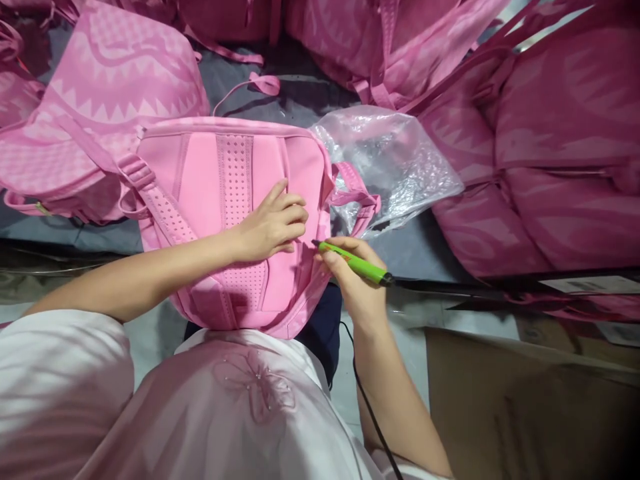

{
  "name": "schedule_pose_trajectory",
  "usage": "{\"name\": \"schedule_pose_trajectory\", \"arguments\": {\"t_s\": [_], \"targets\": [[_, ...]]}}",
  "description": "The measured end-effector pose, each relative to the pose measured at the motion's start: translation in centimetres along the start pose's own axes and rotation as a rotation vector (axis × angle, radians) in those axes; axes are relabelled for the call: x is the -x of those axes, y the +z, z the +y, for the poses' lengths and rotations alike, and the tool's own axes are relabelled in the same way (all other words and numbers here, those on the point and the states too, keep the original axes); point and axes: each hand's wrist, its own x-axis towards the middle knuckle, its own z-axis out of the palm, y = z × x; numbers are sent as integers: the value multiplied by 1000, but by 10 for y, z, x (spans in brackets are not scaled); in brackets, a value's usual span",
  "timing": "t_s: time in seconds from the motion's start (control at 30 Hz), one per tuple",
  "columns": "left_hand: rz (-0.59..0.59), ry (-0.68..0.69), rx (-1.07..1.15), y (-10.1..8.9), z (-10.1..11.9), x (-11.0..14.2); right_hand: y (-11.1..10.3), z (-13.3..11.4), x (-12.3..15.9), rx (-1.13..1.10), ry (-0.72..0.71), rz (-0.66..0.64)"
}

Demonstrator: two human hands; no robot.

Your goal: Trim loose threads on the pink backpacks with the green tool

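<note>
Pale floor (407,347) shows below the fingers, with a brown cardboard box (500,413) farther down and to the right. Above these, a grey work surface (410,250) extends behind the fingers. The pink backpack (235,207) lies back panel up directly beneath the left hand (270,227), overhanging the near edge toward the wearer's shirt; the left fingers, slightly apart, rest on the panel. The right hand (354,290) has its fingers clamped on a green marker (363,265), dark tip toward the left fingers; whether the tip touches fabric cannot be told. Beyond the right fingers lies a clear plastic bag (395,167); farther out, patterned pink backpacks (130,73) line the surface.
</note>
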Motion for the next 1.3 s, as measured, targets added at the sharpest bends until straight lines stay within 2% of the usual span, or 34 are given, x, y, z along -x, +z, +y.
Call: {"name": "schedule_pose_trajectory", "arguments": {"t_s": [0.1,0.17,0.33,0.57,0.7,0.93,1.3], "targets": [[-1,-11,-29,3,4,4,16,13,-4,66,4,133],[-6,-21,-31,4,6,5,23,15,-6,105,-7,169],[13,-21,1,4,5,4,27,10,-8,225,-70,156],[-19,-27,-54,4,5,3,30,8,-9,241,-117,185],[-5,-30,-13,4,7,4,35,6,-13,237,-107,207],[6,13,-139,7,6,6,34,10,-20,241,-133,276],[-60,-38,-92,6,7,3,33,12,-23,148,-83,254]]}}
